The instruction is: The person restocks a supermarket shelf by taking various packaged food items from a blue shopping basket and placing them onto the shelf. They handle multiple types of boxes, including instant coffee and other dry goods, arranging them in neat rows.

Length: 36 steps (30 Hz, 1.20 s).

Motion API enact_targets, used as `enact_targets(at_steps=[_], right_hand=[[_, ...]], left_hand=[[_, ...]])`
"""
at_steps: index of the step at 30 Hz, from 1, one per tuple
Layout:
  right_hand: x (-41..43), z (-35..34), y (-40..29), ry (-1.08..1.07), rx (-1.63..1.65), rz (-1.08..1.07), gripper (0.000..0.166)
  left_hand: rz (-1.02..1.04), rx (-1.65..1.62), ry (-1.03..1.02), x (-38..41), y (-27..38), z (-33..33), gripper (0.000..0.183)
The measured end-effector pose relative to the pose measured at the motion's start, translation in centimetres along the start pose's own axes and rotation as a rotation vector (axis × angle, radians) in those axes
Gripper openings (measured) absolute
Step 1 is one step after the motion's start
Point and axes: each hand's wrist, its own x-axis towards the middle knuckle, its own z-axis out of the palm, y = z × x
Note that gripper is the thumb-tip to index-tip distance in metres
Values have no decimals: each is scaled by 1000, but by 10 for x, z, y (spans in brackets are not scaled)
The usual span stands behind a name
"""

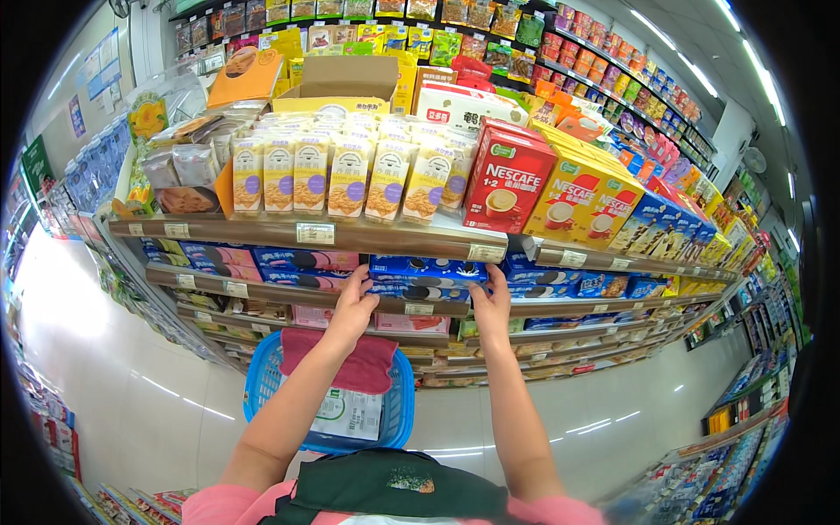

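Observation:
A blue cookie package (428, 268) lies flat on the second shelf level, on top of a similar blue pack (420, 291). My left hand (356, 303) is at its left end, fingers against the edge. At its right end is my right hand (490, 303), with the thumb below the front and the fingers at the side. The package is held between both hands. To the left are stacked blue-and-pink cookie packs (305, 259); more blue packs (538, 275) lie to the right.
Above stand snack packets (313, 174), a red coffee box (508, 177) and yellow coffee boxes (581, 190) behind a shelf edge (394, 237) with price tags. Below my left arm is a blue plastic basket (405, 420) with a dark red cloth (354, 364) over its rim.

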Motion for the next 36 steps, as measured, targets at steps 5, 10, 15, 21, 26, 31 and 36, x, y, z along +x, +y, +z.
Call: enact_targets(at_steps=[5, 10, 15, 21, 26, 31, 36], right_hand=[[7, 5, 14, -17, -14, 29, 54], [15, 4, 32, -16, -77, 29, 54], [13, 7, 27, -11, -148, -2, 54], [-1, 6, 24, -16, -97, -41, 60], [-59, 9, 23, 5, -124, -34, 64], [-152, 17, 60, -297, -317, -137, 38], [-230, 40, 74, -624, -264, -140, 28]], left_hand=[[22, 42, 23, 8, -9, -3, 62], [10, 109, 26, 12, -5, 0, 63], [31, 126, 24, 12, -7, -1, 63], [46, 79, 29, -4, -15, -5, 61], [97, 147, -99, -55, -69, -41, 57], [-130, 383, -289, -140, -124, -80, 38], [-222, 597, -325, -202, -139, -112, 31]])
